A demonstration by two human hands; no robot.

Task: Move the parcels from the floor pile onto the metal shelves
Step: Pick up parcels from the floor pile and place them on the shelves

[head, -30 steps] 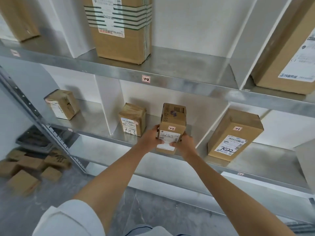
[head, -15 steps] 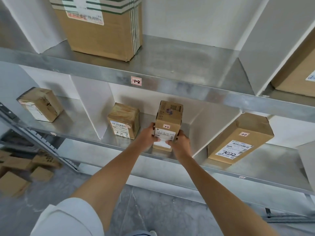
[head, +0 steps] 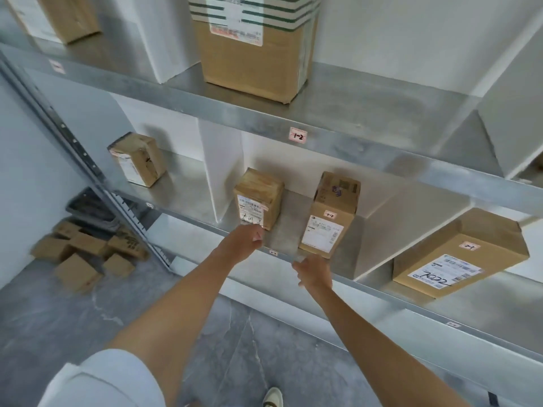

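Tall brown cardboard parcel [head: 330, 214] standing upright near the metal shelf [head: 367, 284] front edge, label outward for reading; both hands [head: 245, 242] [head: 313, 273] hovering empty, fingers loosely curled.

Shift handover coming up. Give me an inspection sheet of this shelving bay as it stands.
Surface: lower metal shelf with white dividers; upper shelf tagged 1-2.
Job's things: tall parcel upright in the middle bay, free of both hands; small parcel beside it; floor pile not yet shelved.
Clutter: dark tray on the floor behind the pile.
Grippers: left hand loosely curled, empty, in front of the small parcel; right hand open, empty, below the tall parcel.
Cables: nothing seen.
Surroundings: large striped box on the upper shelf; parcel marked 7022 in the right bay; another parcel in the left bay; grey floor.
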